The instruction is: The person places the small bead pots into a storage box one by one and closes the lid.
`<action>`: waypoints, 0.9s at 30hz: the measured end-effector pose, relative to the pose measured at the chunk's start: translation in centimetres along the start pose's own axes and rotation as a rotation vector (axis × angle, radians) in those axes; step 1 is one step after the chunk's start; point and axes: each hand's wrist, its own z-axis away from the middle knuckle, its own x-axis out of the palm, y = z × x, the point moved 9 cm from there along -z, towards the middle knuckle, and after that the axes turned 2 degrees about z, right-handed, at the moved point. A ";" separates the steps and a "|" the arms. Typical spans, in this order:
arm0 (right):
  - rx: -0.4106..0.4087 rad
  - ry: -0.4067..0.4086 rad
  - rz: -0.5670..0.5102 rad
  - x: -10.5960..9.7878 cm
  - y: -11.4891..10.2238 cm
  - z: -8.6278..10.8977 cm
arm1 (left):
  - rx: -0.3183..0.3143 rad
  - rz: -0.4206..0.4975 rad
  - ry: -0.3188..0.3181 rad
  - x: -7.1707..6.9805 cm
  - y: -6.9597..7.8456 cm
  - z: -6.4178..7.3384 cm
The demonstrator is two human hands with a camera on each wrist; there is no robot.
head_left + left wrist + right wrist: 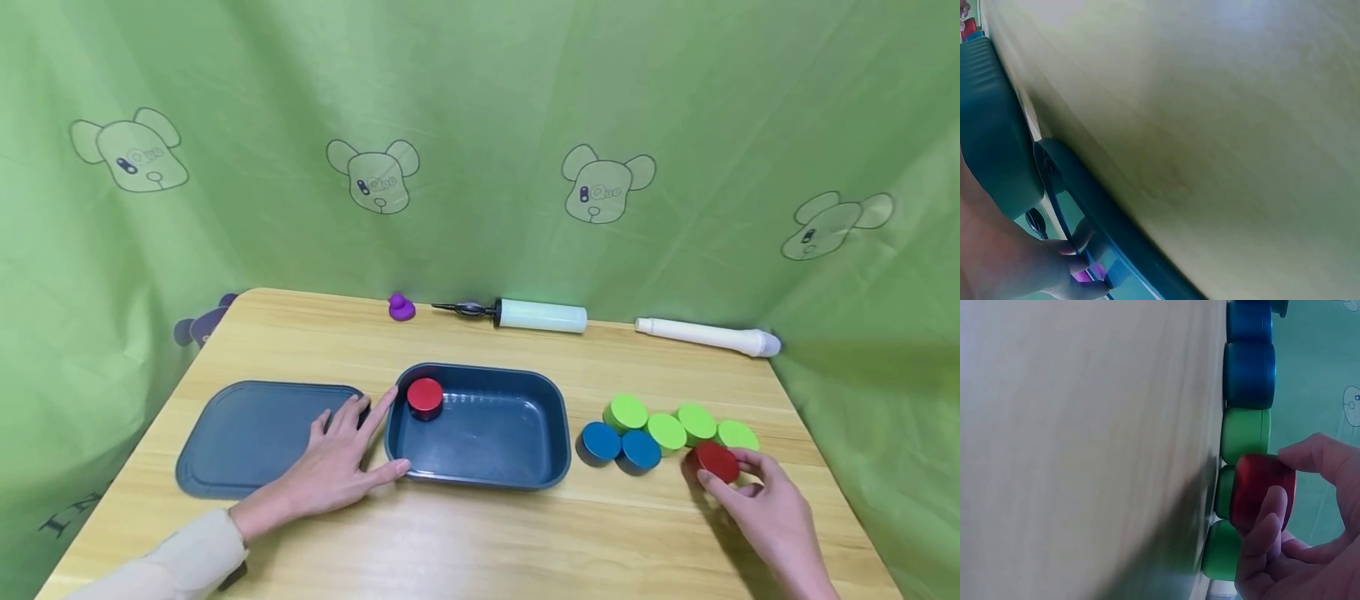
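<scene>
My right hand point(776, 512) pinches a round red tin point(716, 462) between thumb and fingers. In the right wrist view this tin point(1250, 487) hangs slightly above the table, close to the green tins point(1244, 434). Several green tins point(626, 412) and two blue tins point(600, 442) stand grouped to its left and behind it. With fingers spread, my left hand point(333, 467) touches the left rim of a dark blue rectangular box point(487, 437). Another red tin point(425, 397) sits in the box's back left corner.
A flat dark blue lid point(255, 433) lies left of the box, partly under my left hand. Along the table's back edge are a purple rubber duck point(401, 307), a hand pump point(542, 316) and a white microphone-shaped object point(705, 335). Green curtain point(480, 83) surrounds the table.
</scene>
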 end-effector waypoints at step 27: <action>-0.240 0.105 -0.191 0.4 -6.8 2.6 | -0.011 0.002 -0.027 0.1 -0.2 -0.1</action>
